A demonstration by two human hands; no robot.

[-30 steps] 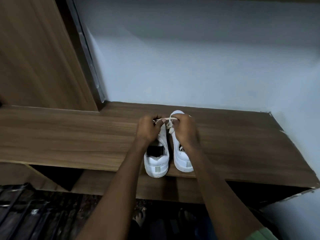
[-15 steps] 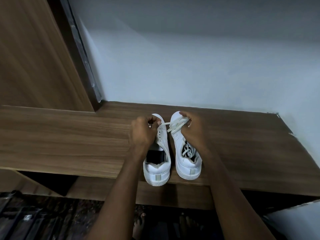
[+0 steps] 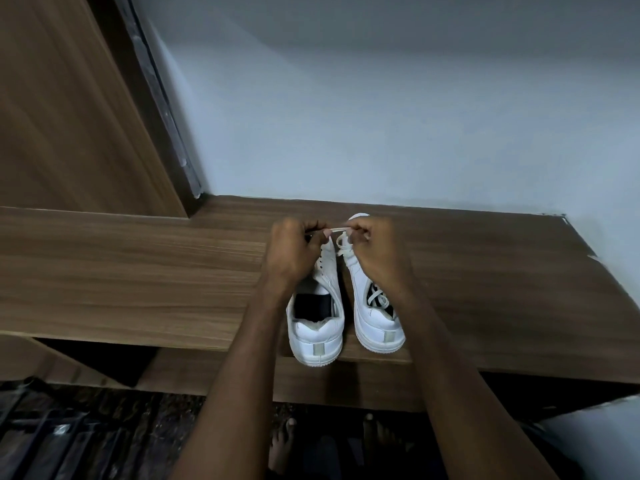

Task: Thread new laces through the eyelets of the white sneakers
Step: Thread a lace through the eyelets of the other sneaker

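Left hand (image 3: 294, 252) and right hand (image 3: 375, 249) each pinch 1 end of a lace (image 3: 336, 230), taut between fingertips, just above the toes of 2 white sneakers (image 3: 375, 308) on a wood shelf (image 3: 138, 271). Risk: lace slips from grip or twists w/ uneven pull. Knuckles hide the eyelets; wall just beyond.

Two white sneakers, the left sneaker (image 3: 317, 336) and the right sneaker (image 3: 375, 322), are set side by side, heels toward the camera, at the front edge of a wooden shelf (image 3: 138, 271). A short span of lace (image 3: 337, 230) is pinched taut between the left hand (image 3: 294, 254) and the right hand (image 3: 377, 251), above the toes. Loose lace is seen inside the right sneaker. Bare feet (image 3: 287, 441) are visible on the floor below.
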